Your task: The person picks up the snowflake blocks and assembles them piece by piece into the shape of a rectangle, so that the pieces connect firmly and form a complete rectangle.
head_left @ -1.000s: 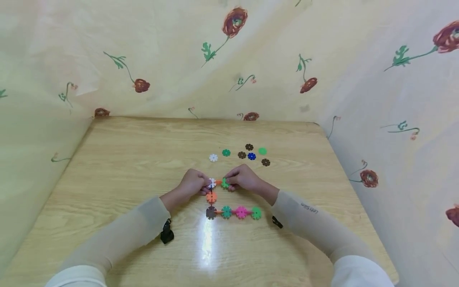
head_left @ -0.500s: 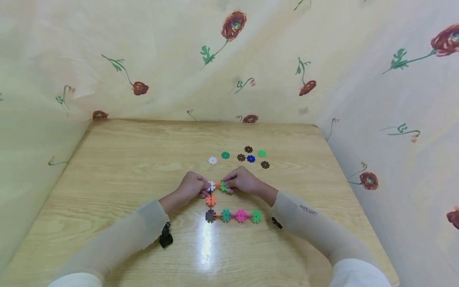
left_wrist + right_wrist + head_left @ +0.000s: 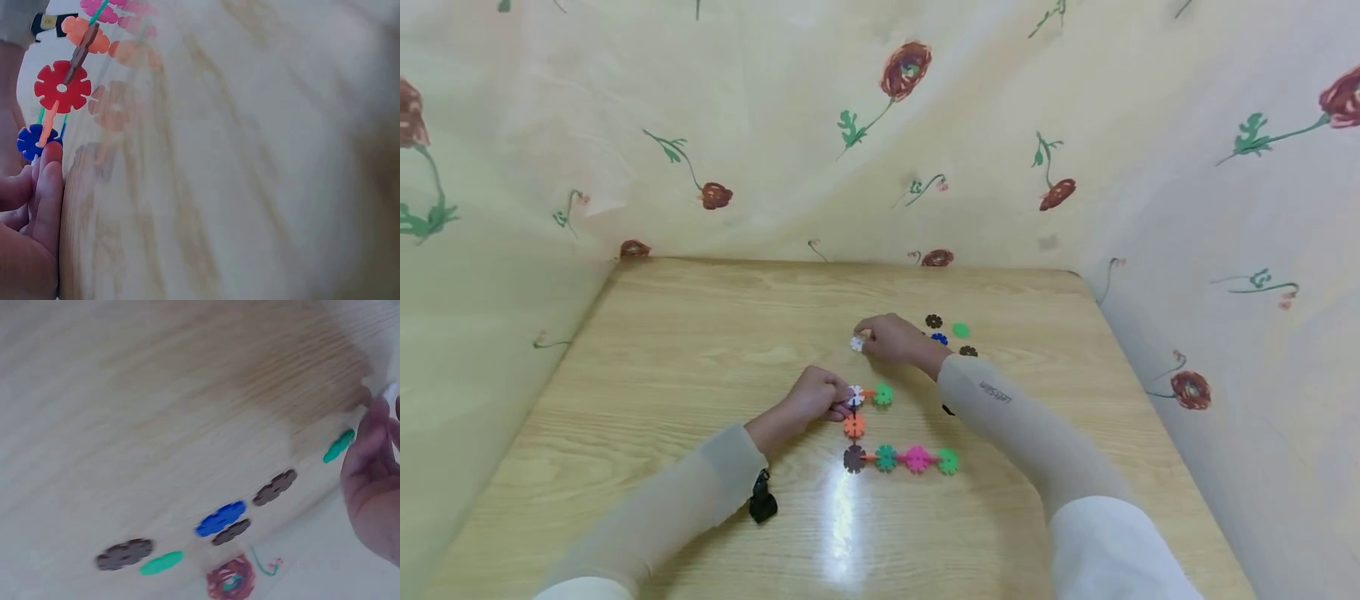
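Note:
In the head view my left hand (image 3: 820,395) pinches a white notched snowflake disc (image 3: 856,396) at the corner of a joined chain. From it an orange link leads to a green disc (image 3: 883,394). Below come an orange disc (image 3: 853,426), a brown disc (image 3: 854,458), then teal, pink (image 3: 917,459) and green discs in a row. The left wrist view shows the fingers beside a blue disc (image 3: 31,142), with a red disc (image 3: 62,87) above it. My right hand (image 3: 891,337) has thumb and finger at a loose white disc (image 3: 857,342), seen at its fingertips in the right wrist view.
Loose discs lie behind and right of my right hand: brown (image 3: 933,321), green (image 3: 961,330), blue (image 3: 939,339) and another brown (image 3: 968,352). A teal disc (image 3: 339,446) lies near the hand in the right wrist view. A flowered cloth (image 3: 820,167) backs the wooden table (image 3: 700,333).
My right hand has let go of the green disc on the chain and moved away from me to the loose white disc. The left hand still pinches the chain's white disc.

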The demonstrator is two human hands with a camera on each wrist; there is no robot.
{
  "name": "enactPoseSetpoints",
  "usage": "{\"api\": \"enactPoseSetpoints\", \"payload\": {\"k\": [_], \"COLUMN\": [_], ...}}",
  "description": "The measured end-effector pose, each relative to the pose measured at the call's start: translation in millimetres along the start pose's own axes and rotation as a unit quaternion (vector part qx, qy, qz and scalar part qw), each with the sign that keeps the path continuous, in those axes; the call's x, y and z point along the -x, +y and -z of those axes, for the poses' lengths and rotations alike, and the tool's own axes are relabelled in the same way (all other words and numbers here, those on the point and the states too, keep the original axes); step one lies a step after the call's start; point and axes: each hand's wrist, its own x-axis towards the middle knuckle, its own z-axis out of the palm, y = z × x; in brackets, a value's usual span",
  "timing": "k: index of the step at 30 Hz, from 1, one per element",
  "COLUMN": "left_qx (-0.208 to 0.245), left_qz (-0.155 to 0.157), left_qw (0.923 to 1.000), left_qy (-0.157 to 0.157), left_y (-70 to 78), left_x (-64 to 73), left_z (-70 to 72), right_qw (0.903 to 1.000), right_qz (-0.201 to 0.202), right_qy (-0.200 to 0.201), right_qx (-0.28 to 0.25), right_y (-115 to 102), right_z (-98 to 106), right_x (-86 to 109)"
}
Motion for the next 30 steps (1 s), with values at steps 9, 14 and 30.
{"api": "enactPoseSetpoints", "payload": {"k": [9,14,30], "left_qx": [-0.002,-0.010,-0.029], "left_qz": [-0.008,-0.008,0.008], "left_qw": [1.0000,0.9999,0.9995], "left_qy": [-0.004,-0.005,-0.005], "left_y": [1.2,4.7,6.7], "left_x": [2.1,5.6,4.0], "left_z": [-0.9,-1.5,-1.4], "right_qw": [0.9985,0.9955,0.9817], "right_qz": [-0.012,-0.021,-0.027], "right_qy": [0.003,0.055,0.073], "right_qx": [0.054,-0.074,-0.174], "right_y": [-3.4,4.8,26.9], "right_z": [-4.9,-7.0,-27.9], "right_x": [-3.2,29.2,103.8]}}
